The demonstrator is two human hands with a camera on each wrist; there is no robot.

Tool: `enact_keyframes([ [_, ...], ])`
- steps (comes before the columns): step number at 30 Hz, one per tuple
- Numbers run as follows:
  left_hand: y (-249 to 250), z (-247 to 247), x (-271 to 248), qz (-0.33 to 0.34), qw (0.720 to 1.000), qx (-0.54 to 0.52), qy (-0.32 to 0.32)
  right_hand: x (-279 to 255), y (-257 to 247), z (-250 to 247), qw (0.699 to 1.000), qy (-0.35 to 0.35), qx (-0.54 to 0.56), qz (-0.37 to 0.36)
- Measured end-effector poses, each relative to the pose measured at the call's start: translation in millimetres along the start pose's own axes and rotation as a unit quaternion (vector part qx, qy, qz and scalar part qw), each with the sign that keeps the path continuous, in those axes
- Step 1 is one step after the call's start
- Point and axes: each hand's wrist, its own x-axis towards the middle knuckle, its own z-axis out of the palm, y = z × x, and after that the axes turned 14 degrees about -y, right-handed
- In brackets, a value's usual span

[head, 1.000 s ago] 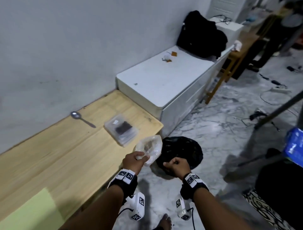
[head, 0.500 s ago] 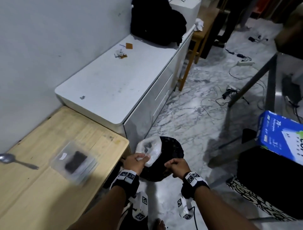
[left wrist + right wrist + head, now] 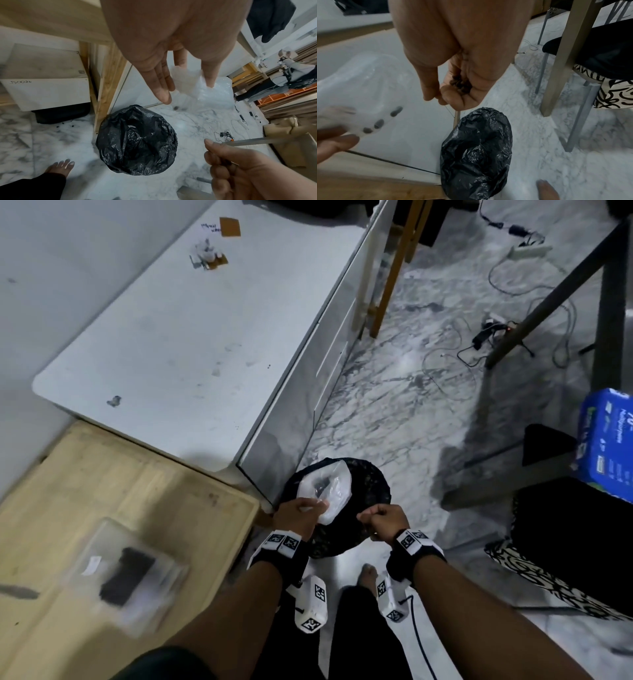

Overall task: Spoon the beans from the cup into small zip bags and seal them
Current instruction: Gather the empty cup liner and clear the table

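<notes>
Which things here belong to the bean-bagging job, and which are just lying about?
Job: clear cup held by the left hand; beans cupped in the right hand; filled zip bags on the wooden table.

Lying about: black bin bag, white cabinet, blue box, floor cables.

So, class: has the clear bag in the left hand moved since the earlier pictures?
Yes: the clear bag was at the black bin bag's left edge; now it sits over its middle.
</notes>
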Motion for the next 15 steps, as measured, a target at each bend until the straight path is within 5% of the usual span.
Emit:
enact_keyframes([
  [15,-46,32,74,-0.061,0.998,-0.009,0.025,134,31,-2,0.998,-0.043,-0.027,0.021],
])
